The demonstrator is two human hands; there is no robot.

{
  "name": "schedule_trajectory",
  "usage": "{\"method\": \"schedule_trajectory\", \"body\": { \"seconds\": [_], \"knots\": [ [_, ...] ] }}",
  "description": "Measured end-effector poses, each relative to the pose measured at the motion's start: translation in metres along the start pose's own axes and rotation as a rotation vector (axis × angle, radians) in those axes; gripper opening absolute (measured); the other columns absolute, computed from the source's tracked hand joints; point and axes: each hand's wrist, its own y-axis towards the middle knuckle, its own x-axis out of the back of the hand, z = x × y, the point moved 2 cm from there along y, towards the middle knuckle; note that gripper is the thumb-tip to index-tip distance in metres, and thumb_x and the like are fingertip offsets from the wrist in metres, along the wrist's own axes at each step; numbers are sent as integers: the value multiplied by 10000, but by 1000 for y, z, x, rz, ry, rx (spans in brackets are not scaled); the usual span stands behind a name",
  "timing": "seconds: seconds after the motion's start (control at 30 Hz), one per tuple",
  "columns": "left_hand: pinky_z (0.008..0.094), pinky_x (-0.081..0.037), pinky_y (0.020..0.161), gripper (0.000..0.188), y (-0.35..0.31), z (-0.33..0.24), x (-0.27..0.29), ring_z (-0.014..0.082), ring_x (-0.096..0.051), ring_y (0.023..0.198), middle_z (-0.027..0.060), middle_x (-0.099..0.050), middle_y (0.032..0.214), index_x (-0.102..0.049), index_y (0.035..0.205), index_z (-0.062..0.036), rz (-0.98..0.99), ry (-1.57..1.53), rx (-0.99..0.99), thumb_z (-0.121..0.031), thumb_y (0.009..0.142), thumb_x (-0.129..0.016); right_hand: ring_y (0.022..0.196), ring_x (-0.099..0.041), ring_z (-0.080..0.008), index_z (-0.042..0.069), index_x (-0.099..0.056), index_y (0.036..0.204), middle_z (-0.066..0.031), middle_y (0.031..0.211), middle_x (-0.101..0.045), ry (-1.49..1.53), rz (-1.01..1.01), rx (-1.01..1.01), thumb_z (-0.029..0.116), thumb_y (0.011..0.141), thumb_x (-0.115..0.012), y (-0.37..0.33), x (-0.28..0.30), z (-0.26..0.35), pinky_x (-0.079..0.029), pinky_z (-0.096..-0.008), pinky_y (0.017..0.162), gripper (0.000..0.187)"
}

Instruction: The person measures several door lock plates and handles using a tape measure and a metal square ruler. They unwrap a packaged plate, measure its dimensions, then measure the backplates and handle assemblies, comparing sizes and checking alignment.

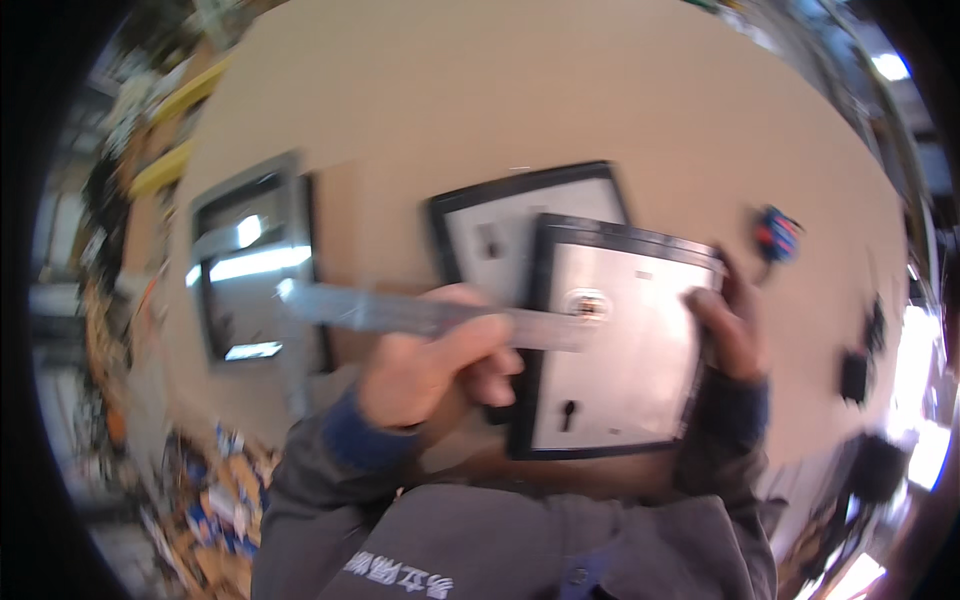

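Observation:
My left hand (430,360) is closed around a long, thin, greyish ruler-like strip (360,308), blurred by motion. One end of the strip points left, and the other lies across a panel. That panel (625,370) has a pale, shiny face, a black frame, a round opening near its upper part and a keyhole-shaped slot lower down. My right hand (735,320) grips its right edge, thumb on the face and fingers mostly hidden behind. Partly under it sits a second black-framed panel (480,225) with a similar slot.
A glossy dark panel with a grey frame (205,310) lies left on the brown tabletop (450,90). To the right are a blue-and-red object (777,235), blurred, and a small black block (854,375). Scraps (225,500) litter the area at lower left.

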Motion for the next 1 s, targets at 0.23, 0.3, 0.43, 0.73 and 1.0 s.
{"method": "schedule_trajectory", "body": {
  "seconds": [0.23,0.3,0.43,0.73,1.0],
  "knots": [
    [305,-562,519,226,5,1,15,226,-674,560,151,-713,783,-575,966,-25,90,-38,-253,-222,1010,-676,986,-641,-135,-72,-357,1562,-103,1150,-682,110,-112,-64,128,909,-728,-16,22,17,-504,-278,908,777],
    [308,-561,514,231,5,-3,15,227,-671,557,155,-709,780,-578,966,-25,105,14,-292,-229,1011,-677,982,-661,-142,-62,-450,1495,-104,1128,-686,230,-201,-17,162,898,-691,-39,49,16,-523,-286,901,681],
    [304,-558,513,237,5,1,6,220,-669,559,148,-704,780,-587,965,-29,103,84,-322,-242,1015,-678,1033,-691,-172,-63,-562,1344,-128,1172,-703,197,-171,-53,196,914,-668,-83,112,11,-536,-288,934,514],
    [293,-554,551,191,10,8,5,196,-661,578,116,-698,791,-590,966,-39,54,186,-326,-209,1026,-654,981,-697,-151,-74,-640,1339,-115,1130,-738,-556,-501,39,177,918,-717,-110,155,-1,-547,-293,869,496],
    [287,-544,563,175,11,4,9,193,-661,587,106,-699,795,-596,958,-43,51,192,-308,-196,1023,-651,951,-729,-230,-46,-712,1203,-167,1155,-730,-887,-650,78,263,907,-719,-115,174,-5,-565,-351,870,428]
  ]
}}
